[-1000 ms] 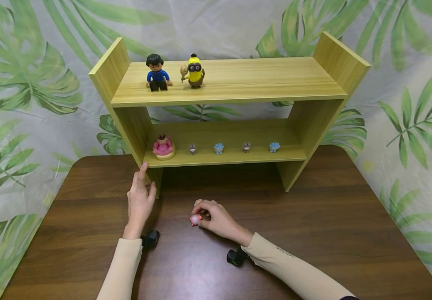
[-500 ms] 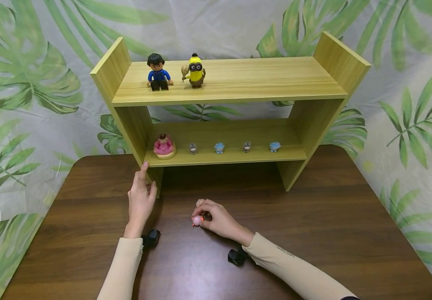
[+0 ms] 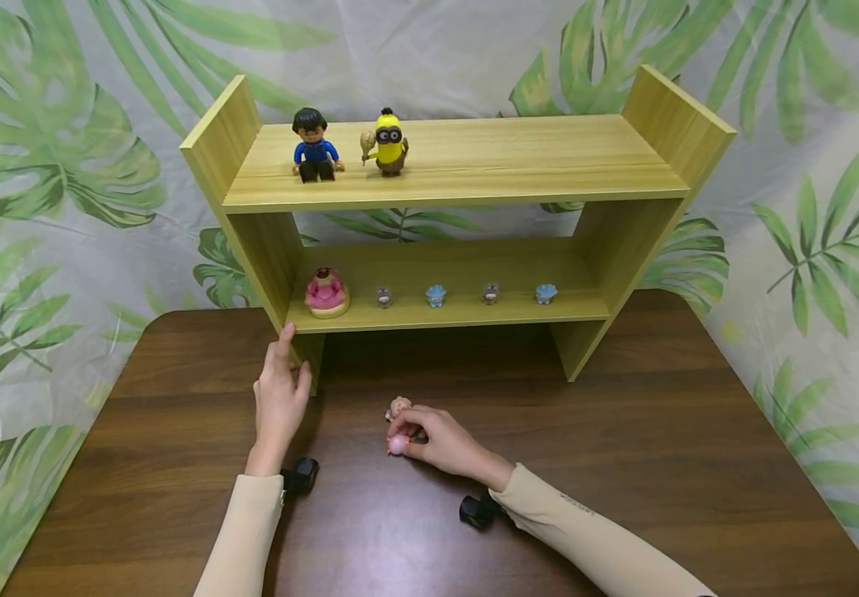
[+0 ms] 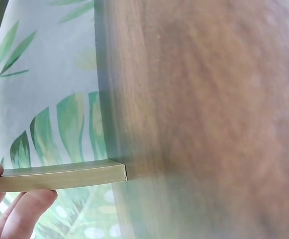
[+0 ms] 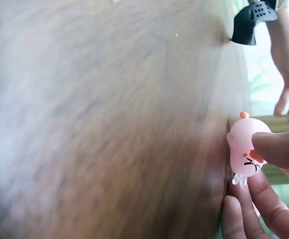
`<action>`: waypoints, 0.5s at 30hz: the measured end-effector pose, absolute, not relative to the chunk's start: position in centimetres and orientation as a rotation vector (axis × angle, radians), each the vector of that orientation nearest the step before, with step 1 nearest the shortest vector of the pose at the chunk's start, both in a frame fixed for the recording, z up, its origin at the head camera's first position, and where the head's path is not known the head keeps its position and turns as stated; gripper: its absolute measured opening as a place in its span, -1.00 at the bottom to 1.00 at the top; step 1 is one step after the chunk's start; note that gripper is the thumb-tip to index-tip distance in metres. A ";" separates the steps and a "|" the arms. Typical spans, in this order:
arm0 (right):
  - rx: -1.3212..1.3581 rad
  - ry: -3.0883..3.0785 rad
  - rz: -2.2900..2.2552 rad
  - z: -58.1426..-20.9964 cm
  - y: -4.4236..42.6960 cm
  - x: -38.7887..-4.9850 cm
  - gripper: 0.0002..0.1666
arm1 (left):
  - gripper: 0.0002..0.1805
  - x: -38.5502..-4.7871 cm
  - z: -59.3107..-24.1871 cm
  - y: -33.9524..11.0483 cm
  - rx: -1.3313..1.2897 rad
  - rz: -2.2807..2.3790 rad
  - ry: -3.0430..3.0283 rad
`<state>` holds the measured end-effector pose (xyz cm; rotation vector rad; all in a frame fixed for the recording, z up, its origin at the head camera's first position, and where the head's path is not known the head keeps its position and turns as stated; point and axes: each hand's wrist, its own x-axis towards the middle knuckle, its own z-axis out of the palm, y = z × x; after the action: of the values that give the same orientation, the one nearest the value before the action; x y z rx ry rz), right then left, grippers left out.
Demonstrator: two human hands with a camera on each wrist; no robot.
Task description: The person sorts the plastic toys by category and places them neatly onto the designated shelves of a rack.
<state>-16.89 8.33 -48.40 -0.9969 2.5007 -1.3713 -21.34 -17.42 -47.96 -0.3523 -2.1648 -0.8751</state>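
Thumb and fingers of my right hand (image 3: 448,444) pinch a small pink toy figurine (image 5: 243,144) with orange bits and a drawn face, just above the tabletop. Right behind that hand a second small pinkish figurine (image 3: 398,407) is on the table, partly hidden by the fingers. At the lower left front of the wooden shelf (image 3: 459,201), my left hand (image 3: 278,398) grips the side panel (image 4: 64,177), with fingers on both sides of its edge. The index finger reaches up to the middle board's left corner.
On the middle board sit a pink bear figure (image 3: 327,293) and several tiny grey and blue figurines (image 3: 436,295). The top board bears a blue-shirted doll (image 3: 315,148) and a yellow goggled figure (image 3: 390,143). The shelf stands on a dark wooden table (image 3: 623,439).
My right hand has shifted slightly right and nearer with the pink figurine, uncovering more of the figurine behind it. The left hand has stayed on the shelf.
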 end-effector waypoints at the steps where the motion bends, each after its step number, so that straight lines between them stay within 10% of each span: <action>1: -0.981 2.491 -1.379 -48.3 8.5 -16.9 -0.78 | -0.09 -21.3 -47.9 -17.4 -0.351 -0.875 -2.166; 15: -0.801 2.447 -1.514 -47.0 10.3 -16.8 -0.76 | -0.08 -21.3 -47.9 -17.4 -0.355 -0.870 -2.168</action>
<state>-16.81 10.31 -47.04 -0.8014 2.4467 -1.5139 -21.31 -17.40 -47.89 -0.3548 -2.1683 -0.8700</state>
